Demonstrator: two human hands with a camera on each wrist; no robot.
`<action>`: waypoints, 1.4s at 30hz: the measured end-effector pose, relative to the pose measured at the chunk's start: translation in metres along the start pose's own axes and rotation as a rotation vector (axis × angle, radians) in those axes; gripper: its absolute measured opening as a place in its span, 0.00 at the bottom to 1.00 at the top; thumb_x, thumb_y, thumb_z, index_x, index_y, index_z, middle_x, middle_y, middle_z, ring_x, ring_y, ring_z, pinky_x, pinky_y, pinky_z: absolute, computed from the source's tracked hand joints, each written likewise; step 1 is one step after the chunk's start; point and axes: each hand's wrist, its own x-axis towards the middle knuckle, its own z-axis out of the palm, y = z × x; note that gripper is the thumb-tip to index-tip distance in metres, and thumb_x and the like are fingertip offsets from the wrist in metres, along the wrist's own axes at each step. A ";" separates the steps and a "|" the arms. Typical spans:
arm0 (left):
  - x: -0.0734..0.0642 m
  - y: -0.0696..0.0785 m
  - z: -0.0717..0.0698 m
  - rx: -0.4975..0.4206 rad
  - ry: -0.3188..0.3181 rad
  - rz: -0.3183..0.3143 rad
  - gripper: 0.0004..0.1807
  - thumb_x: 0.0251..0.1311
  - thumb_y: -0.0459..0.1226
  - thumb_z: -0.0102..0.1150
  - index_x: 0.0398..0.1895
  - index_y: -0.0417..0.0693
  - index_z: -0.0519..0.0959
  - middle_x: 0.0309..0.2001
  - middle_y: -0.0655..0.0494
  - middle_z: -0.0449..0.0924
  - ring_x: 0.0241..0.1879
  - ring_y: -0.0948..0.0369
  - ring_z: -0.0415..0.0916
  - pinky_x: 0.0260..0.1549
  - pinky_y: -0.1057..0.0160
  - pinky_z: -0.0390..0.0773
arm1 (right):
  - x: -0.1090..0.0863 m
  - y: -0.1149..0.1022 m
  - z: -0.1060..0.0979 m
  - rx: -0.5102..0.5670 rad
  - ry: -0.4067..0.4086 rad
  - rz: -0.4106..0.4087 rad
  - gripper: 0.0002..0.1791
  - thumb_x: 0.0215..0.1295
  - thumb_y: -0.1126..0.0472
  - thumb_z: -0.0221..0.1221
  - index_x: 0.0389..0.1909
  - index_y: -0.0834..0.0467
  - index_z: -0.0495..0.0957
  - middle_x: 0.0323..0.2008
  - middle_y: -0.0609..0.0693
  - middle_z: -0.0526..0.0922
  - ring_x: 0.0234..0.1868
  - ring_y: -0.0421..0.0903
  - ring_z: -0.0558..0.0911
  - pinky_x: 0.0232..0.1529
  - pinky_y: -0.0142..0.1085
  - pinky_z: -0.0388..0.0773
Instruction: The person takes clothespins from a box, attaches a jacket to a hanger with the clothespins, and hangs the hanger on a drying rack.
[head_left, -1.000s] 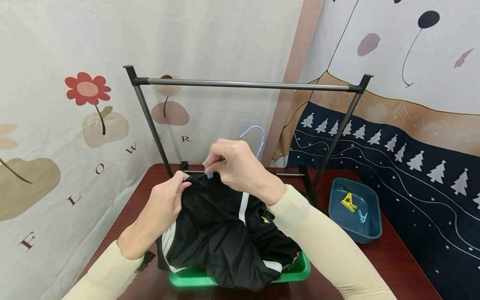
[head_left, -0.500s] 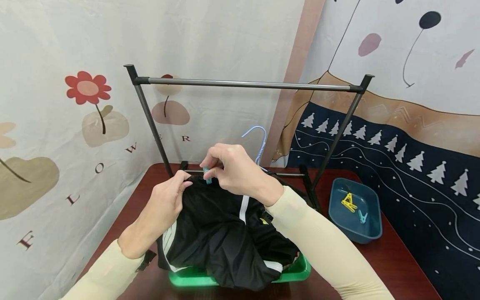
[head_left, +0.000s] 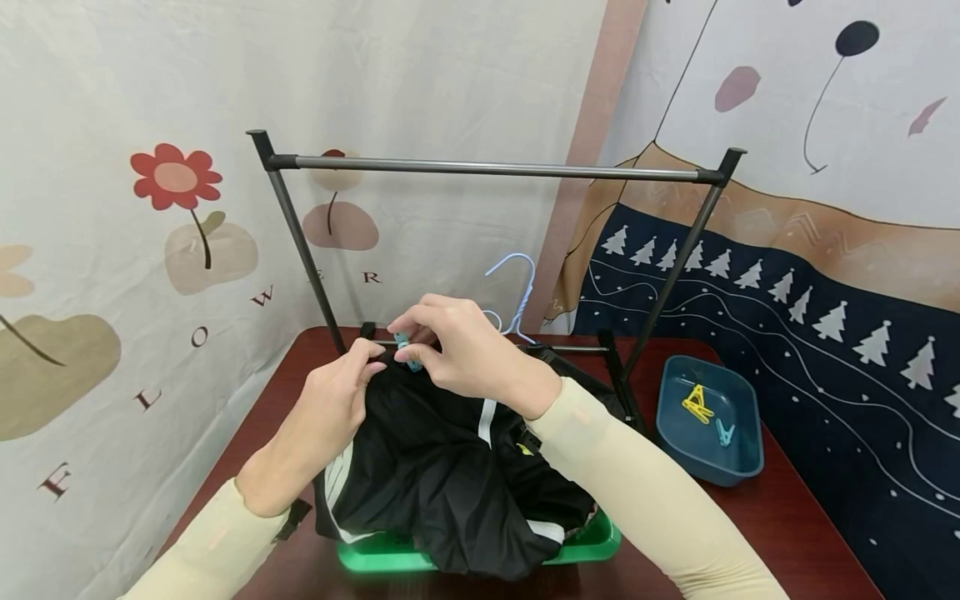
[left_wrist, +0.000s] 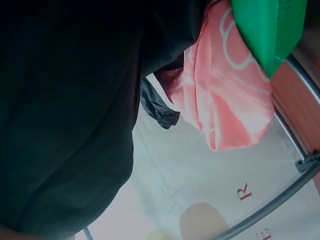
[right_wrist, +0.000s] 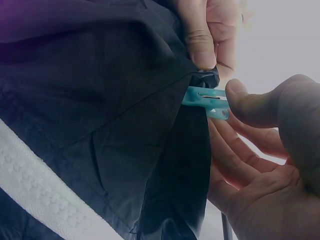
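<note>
A black garment with white stripes (head_left: 427,467) is draped over a green basket (head_left: 603,542). My left hand (head_left: 326,412) pinches the garment's top left edge between thumb and fingers. Just to its right, my right hand (head_left: 472,346) holds a teal clothespin (right_wrist: 205,100) between thumb and fingers. In the right wrist view the clothespin's tip sits at the black fabric's edge, beside the left thumb (right_wrist: 202,50). The hook of a light blue hanger (head_left: 522,304) rises behind my right hand; its lower part is hidden.
Behind stands a dark metal rack (head_left: 487,168) with a horizontal bar. At right on the red-brown table (head_left: 795,533), a blue bin (head_left: 708,462) holds yellow clothespins (head_left: 697,405) and a teal one. Pink fabric (left_wrist: 230,100) shows by the basket in the left wrist view.
My right hand has shifted a little left and down with the clothespin, which now tilts more. More of the hanger shows behind it. My left hand keeps its place on the garment.
</note>
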 end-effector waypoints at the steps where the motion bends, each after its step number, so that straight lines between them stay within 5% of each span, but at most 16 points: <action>1: 0.000 0.000 0.000 0.005 -0.003 -0.004 0.16 0.72 0.17 0.69 0.56 0.35 0.79 0.41 0.43 0.90 0.32 0.56 0.87 0.32 0.62 0.82 | 0.000 0.000 0.000 -0.002 0.004 -0.006 0.15 0.80 0.63 0.75 0.62 0.62 0.90 0.53 0.55 0.92 0.52 0.46 0.96 0.55 0.25 0.87; 5: -0.001 0.002 -0.002 0.036 -0.023 -0.029 0.17 0.75 0.20 0.69 0.61 0.35 0.78 0.45 0.42 0.92 0.33 0.55 0.88 0.31 0.58 0.83 | 0.001 0.000 0.001 0.005 0.021 -0.020 0.15 0.79 0.64 0.75 0.61 0.63 0.90 0.53 0.56 0.92 0.51 0.47 0.96 0.55 0.25 0.87; 11: -0.001 0.007 -0.007 0.113 -0.064 -0.069 0.16 0.81 0.29 0.68 0.66 0.40 0.79 0.40 0.48 0.89 0.26 0.58 0.77 0.25 0.58 0.78 | 0.000 0.000 0.003 0.013 0.041 -0.041 0.15 0.78 0.66 0.75 0.61 0.63 0.91 0.53 0.56 0.92 0.51 0.47 0.95 0.54 0.24 0.86; 14: 0.001 0.009 -0.009 0.168 -0.065 -0.015 0.10 0.91 0.38 0.59 0.61 0.40 0.81 0.41 0.50 0.86 0.27 0.56 0.76 0.26 0.56 0.78 | 0.000 -0.001 0.004 0.006 0.053 -0.051 0.15 0.78 0.66 0.75 0.61 0.63 0.91 0.53 0.55 0.92 0.50 0.46 0.95 0.54 0.24 0.86; 17: 0.003 0.011 -0.010 0.246 -0.044 0.075 0.16 0.94 0.44 0.54 0.53 0.39 0.82 0.38 0.49 0.82 0.27 0.54 0.74 0.28 0.55 0.75 | 0.000 -0.002 0.004 -0.002 0.062 -0.058 0.14 0.78 0.66 0.75 0.61 0.62 0.91 0.53 0.55 0.92 0.50 0.46 0.94 0.53 0.24 0.86; 23: 0.008 0.016 -0.011 0.366 -0.017 0.173 0.11 0.75 0.34 0.75 0.44 0.36 0.81 0.32 0.49 0.74 0.28 0.52 0.71 0.27 0.57 0.65 | -0.001 -0.003 0.005 -0.009 0.062 -0.065 0.15 0.78 0.68 0.74 0.62 0.62 0.90 0.53 0.55 0.92 0.49 0.46 0.94 0.52 0.24 0.85; 29: 0.008 0.018 -0.010 0.338 -0.012 0.181 0.13 0.70 0.31 0.78 0.42 0.36 0.80 0.32 0.49 0.74 0.28 0.53 0.68 0.27 0.59 0.65 | -0.004 -0.005 0.001 0.021 0.060 -0.047 0.15 0.80 0.66 0.74 0.64 0.61 0.90 0.56 0.54 0.92 0.52 0.45 0.96 0.54 0.24 0.87; 34: 0.003 0.015 -0.009 0.291 0.000 0.168 0.10 0.83 0.34 0.67 0.43 0.36 0.79 0.33 0.49 0.74 0.29 0.54 0.69 0.27 0.58 0.69 | -0.010 -0.004 -0.006 0.048 0.086 -0.047 0.17 0.80 0.60 0.75 0.65 0.60 0.89 0.57 0.54 0.92 0.54 0.43 0.96 0.59 0.27 0.89; 37: 0.001 0.014 -0.009 0.266 0.003 0.149 0.17 0.93 0.41 0.54 0.45 0.37 0.79 0.34 0.49 0.75 0.30 0.54 0.70 0.27 0.57 0.73 | -0.016 -0.001 -0.011 0.045 0.108 -0.048 0.16 0.81 0.60 0.75 0.64 0.59 0.90 0.56 0.53 0.93 0.54 0.43 0.96 0.59 0.30 0.90; 42: 0.000 0.012 -0.009 0.250 -0.014 0.116 0.24 0.96 0.47 0.42 0.47 0.38 0.80 0.36 0.50 0.77 0.32 0.54 0.75 0.29 0.55 0.79 | -0.029 0.007 -0.022 0.045 0.147 -0.050 0.13 0.83 0.62 0.73 0.62 0.58 0.90 0.55 0.52 0.93 0.53 0.43 0.95 0.61 0.33 0.91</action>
